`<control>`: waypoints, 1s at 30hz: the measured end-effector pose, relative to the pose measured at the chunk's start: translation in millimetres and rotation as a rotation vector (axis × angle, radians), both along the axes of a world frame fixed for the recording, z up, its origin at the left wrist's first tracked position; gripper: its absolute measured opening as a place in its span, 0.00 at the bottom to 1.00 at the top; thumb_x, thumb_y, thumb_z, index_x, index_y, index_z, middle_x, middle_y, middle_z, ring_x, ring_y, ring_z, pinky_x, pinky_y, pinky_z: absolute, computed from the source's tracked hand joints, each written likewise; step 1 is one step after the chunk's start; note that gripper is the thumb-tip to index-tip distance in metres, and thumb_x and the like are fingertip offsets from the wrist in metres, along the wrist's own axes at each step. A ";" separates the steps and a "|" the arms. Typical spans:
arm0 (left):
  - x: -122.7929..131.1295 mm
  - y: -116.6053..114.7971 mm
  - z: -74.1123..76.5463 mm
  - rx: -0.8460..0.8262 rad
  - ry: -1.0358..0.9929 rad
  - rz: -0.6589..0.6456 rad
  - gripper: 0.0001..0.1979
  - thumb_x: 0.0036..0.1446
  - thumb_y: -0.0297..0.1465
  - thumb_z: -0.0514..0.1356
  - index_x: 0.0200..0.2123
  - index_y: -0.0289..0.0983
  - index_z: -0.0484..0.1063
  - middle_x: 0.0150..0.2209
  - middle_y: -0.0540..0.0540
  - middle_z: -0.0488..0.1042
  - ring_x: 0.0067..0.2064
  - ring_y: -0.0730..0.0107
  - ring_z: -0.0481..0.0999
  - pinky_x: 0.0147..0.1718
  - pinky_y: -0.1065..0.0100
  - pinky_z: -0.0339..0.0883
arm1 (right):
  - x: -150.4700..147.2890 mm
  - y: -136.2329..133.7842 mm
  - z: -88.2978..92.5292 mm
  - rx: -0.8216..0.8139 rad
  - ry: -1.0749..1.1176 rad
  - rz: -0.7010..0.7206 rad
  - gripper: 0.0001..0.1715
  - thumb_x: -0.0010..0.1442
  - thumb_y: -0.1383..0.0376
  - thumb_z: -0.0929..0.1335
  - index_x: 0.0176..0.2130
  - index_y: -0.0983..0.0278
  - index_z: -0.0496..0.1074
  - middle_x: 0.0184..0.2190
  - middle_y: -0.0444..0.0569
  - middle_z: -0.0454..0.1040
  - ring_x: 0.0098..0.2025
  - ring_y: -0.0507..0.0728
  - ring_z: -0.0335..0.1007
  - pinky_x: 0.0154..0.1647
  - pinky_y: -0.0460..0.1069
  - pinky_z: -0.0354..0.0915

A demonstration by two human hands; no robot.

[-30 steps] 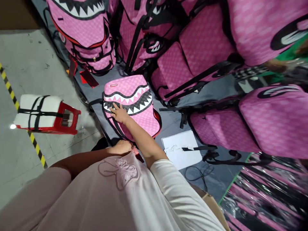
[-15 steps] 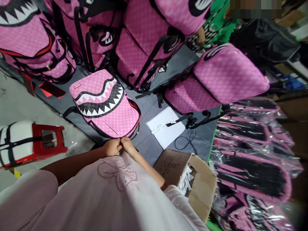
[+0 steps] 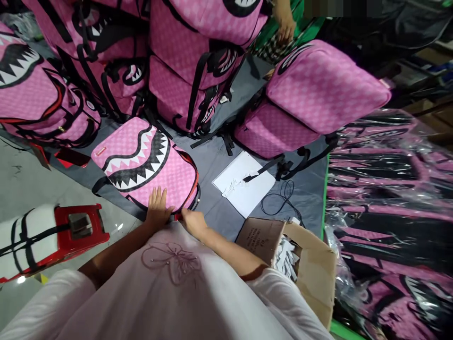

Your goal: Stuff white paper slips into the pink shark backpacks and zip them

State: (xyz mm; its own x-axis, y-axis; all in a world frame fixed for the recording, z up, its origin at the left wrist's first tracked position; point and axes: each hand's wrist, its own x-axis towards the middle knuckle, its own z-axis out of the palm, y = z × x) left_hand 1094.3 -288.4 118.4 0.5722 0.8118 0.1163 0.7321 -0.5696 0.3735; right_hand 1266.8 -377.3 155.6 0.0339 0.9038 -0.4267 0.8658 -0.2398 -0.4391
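A pink checkered backpack (image 3: 170, 172) with a black-and-white shark-teeth print lies flat on the grey-covered table (image 3: 208, 208), right against my body. My left hand (image 3: 158, 208) rests on its near end, palm down with the fingers stretched out. Beside it, my right hand (image 3: 193, 222) is closed on the backpack's near edge, close to the red-lined zip opening. A small red piece (image 3: 177, 216) shows between the two hands. Exactly what part the right fingertips pinch is hidden.
More pink backpacks (image 3: 173, 89) stand stacked behind, and one (image 3: 325, 89) leans at right. White sheets (image 3: 244, 189), a black cord (image 3: 283, 198) and a carton (image 3: 262, 241) are at right. Plastic-wrapped bags (image 3: 392, 189) lie beyond. A red-and-white stool (image 3: 79, 229) is left; a co-worker's hand (image 3: 286, 23) is behind.
My hands were together at the backpack's near edge. The left has moved onto its top and spread its fingers; the right stays at the edge. The co-worker's hand shows more.
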 end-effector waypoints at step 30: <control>79.2 18.1 -0.6 -0.147 0.185 -0.351 0.41 0.64 0.32 0.59 0.75 0.33 0.47 0.76 0.25 0.38 0.76 0.34 0.36 0.70 0.33 0.42 | 142.8 194.0 18.5 0.326 0.150 -0.432 0.15 0.74 0.66 0.60 0.51 0.65 0.73 0.51 0.54 0.78 0.50 0.57 0.73 0.51 0.49 0.63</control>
